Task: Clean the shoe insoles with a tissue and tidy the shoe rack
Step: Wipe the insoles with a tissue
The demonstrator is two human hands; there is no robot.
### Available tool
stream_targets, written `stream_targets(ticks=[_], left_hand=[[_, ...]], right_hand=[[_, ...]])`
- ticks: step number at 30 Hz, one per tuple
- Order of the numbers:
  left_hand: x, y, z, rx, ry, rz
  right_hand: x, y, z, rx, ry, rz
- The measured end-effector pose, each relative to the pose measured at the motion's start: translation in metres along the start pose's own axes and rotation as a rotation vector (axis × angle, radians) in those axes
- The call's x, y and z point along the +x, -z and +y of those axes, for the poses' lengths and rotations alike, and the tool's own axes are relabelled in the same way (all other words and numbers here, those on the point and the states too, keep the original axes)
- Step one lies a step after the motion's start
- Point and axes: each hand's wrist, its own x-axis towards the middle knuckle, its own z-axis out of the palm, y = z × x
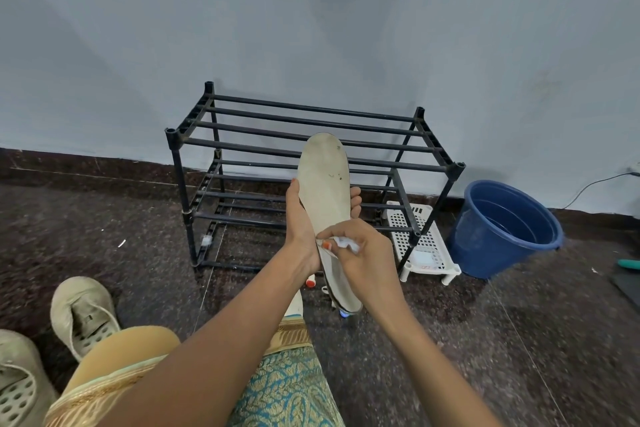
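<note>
My left hand (300, 218) grips a long beige insole (325, 184) by its middle, holding it upright in front of the black shoe rack (311, 146). The insole has a few dark specks near its upper end. My right hand (360, 250) pinches a crumpled white tissue (343, 242) against the insole's lower half. Both shelves of the rack hold nothing. Two beige shoes (83, 315) with their insoles out lie on the floor at the lower left.
A blue bucket (502, 229) stands right of the rack, near a white perforated plastic stand (420, 239). A cable runs along the wall at far right. A dark object with a green handle (630, 265) lies at the right edge. The floor is dark speckled stone.
</note>
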Motion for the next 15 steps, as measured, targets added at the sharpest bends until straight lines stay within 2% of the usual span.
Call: stream_targets(ticks=[6, 15], left_hand=[[0.002, 0.0033, -0.0006, 0.086, -0.002, -0.003], [0.0015, 0.0023, 0.0002, 0.032, 0.001, 0.008]], right_hand=[[0.0089, -0.0058, -0.007, 0.017, -0.023, 0.043], [0.0018, -0.0024, 0.0018, -0.02, -0.039, -0.006]])
